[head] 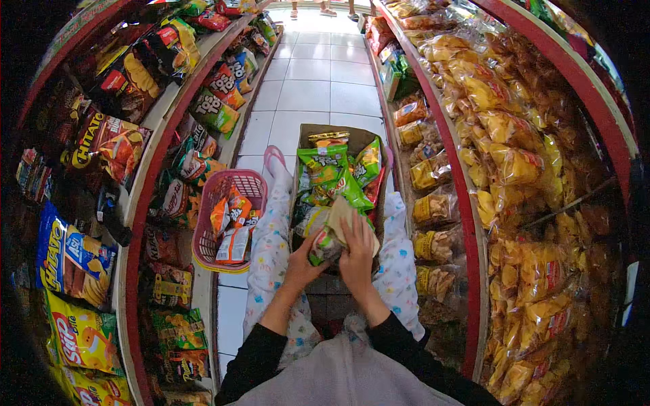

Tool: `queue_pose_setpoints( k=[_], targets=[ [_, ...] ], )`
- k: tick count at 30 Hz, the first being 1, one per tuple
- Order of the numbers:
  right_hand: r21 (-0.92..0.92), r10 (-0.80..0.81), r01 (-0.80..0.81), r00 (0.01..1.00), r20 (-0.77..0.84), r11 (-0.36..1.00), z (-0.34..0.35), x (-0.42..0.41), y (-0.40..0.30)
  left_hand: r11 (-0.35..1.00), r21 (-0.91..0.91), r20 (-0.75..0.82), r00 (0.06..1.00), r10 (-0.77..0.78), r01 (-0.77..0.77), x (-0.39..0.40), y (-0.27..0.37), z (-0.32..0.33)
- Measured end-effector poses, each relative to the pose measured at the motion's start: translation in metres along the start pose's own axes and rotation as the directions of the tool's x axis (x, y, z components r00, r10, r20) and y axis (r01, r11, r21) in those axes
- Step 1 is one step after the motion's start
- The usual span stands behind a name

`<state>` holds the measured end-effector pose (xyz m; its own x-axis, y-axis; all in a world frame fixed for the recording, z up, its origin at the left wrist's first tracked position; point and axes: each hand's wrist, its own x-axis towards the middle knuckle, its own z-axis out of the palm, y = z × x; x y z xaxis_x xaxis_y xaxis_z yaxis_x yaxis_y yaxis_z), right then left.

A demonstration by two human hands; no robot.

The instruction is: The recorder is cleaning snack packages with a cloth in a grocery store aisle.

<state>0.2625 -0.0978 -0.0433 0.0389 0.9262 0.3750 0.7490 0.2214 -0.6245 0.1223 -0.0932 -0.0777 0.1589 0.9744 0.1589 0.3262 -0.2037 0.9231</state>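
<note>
My left hand grips a green and clear snack bag over the near end of a cardboard box. Pressed against a beige cloth, my right hand lies over the top of that same bag, its fingers together. The box stands between my legs and holds several snack bags, among them a green Tos Tos bag, another green one and a red one. What lies under the cloth is hidden.
To the left of my leg is a pink plastic basket with several orange snack bags. Shelves of chip bags line the left side; shelves of clear-bagged snacks line the right. Other people's feet show at the aisle's far end.
</note>
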Motion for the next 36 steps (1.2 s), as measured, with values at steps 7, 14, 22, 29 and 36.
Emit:
queue_pose_setpoints(
  k=[7,14,22,29,36],
  targets=[
    [0.260,0.081,-0.076,0.997,-0.011,0.963,0.005,-0.004,0.019,0.999,0.031,0.005,1.000,-0.008,0.008,0.002,0.002,0.003],
    [0.220,-0.175,0.143,0.975,0.138,0.965,-0.020,-0.001,-0.030,0.992,0.115,-0.044,0.998,-0.051,0.056,-0.002,-0.014,-0.004],
    [0.043,-0.036,0.033,0.997,0.066,0.999,-0.011,0.001,-0.008,0.905,0.335,-0.053,0.953,0.298,-0.264,0.005,0.001,-0.007],
    [0.304,0.188,-0.196,0.981,0.057,0.932,-0.012,0.006,0.050,0.777,0.458,0.177,0.901,0.396,-0.432,0.006,0.027,-0.008],
    [-0.025,-0.070,0.078,0.970,0.233,0.997,-0.023,0.004,0.016,0.791,0.444,0.154,0.905,0.395,-0.421,0.001,0.010,-0.005]
  ],
)
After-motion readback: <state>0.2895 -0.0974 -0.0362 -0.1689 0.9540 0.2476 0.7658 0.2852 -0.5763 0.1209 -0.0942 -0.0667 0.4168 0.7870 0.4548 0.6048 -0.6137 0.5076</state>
